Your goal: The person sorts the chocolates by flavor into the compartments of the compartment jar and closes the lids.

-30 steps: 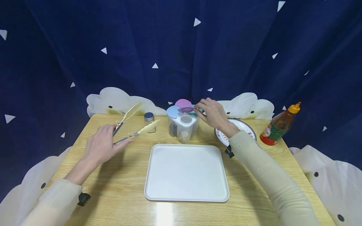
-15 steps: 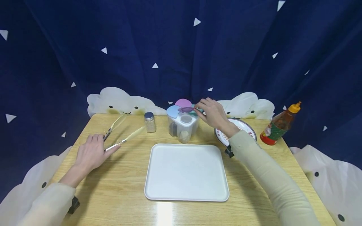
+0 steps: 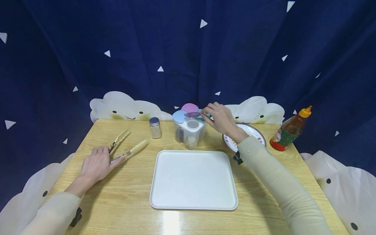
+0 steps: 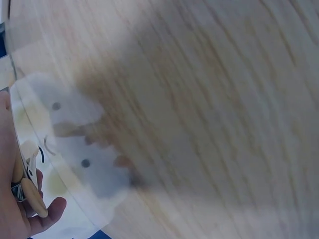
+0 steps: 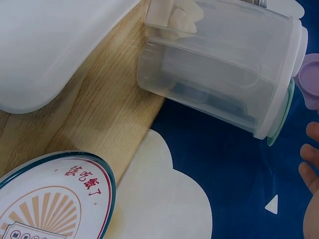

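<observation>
Our left hand (image 3: 95, 164) rests on the left of the wooden counter (image 3: 123, 195), its fingers curled around the handle end of the tongs (image 3: 124, 147), which lie open on the wood with their pale tips pointing far and right toward a small glass shaker (image 3: 155, 127). Our right hand (image 3: 221, 119) reaches to the far middle and pinches the purple lid (image 3: 194, 114) of the clear seasoning box (image 3: 189, 129). The seasoning box stands just beyond the white tray (image 3: 193, 179), with a plate (image 3: 254, 132) and a sauce bottle (image 3: 289, 130) to the right.

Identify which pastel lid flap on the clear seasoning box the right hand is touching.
The teal flap under the right hand; the purple flap and blue flap sit untouched.
</observation>
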The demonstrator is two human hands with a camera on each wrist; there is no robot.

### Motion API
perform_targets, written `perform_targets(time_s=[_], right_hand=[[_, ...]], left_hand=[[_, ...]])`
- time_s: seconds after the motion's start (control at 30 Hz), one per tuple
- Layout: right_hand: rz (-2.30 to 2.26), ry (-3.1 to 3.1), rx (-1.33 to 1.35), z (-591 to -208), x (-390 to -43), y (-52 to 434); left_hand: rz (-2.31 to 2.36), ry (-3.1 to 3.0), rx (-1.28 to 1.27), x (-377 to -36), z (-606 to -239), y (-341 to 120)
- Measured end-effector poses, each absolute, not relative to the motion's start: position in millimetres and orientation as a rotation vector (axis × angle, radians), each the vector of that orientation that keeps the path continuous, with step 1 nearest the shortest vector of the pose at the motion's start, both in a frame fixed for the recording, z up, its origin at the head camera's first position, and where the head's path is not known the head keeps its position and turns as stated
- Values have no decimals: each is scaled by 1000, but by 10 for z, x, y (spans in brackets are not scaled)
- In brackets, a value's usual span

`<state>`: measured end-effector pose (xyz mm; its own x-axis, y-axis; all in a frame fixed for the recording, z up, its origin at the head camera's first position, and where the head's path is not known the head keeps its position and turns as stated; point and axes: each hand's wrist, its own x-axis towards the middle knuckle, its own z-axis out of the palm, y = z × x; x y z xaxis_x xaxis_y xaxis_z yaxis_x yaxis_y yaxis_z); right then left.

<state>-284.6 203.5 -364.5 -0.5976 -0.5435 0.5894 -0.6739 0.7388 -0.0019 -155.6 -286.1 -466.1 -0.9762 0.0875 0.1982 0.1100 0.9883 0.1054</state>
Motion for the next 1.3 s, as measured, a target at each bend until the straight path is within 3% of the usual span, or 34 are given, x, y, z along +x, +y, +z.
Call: perform_targets(time_s=[0.8,1.03,1.3], right_hand=[[301,-2344,931,-3636,-2839,2022],[302,-2330,935,-3650,-2851,2028],[300,-2336,929,-3658,-2852,2036]], left_hand=[[-242,-3069,-99,-1543,-4698,-2874],[-266,-2955,-102,-1684,-4452,-2774],[-364,-2904,-170,-1964,-4016,-2246]])
